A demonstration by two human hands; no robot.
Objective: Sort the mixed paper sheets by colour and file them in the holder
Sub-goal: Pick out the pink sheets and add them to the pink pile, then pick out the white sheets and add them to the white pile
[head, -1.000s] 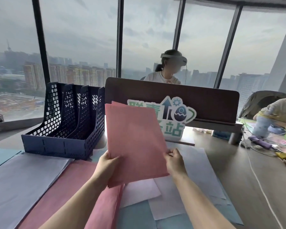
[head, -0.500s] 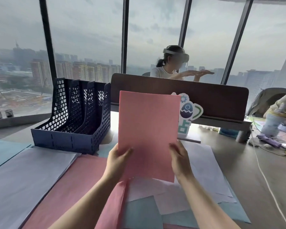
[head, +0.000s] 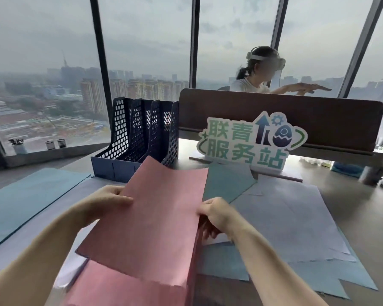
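Head cam shows both my hands holding the pink stack (head: pixel 157 219). My left hand (head: pixel 107 200) pinches its left edge w/ thumb on top. My right hand (head: pixel 217 212) curls round its right edge, fingers tucked under. The stack tilts, w/ its long side running away from me & its far corner poking up just in front of the blue holder (head: pixel 142 138). So the holder is straight ahead & a bit left of my grip, nearer my left hand. Its slots are open on top, w/ room above them. I think I need to stand the stack up, then slide it in. More pink paper (head: pixel 124 286) lies under my arms, blue sheets (head: pixel 27 202) far left, pale sheets (head: pixel 296 219) on the right
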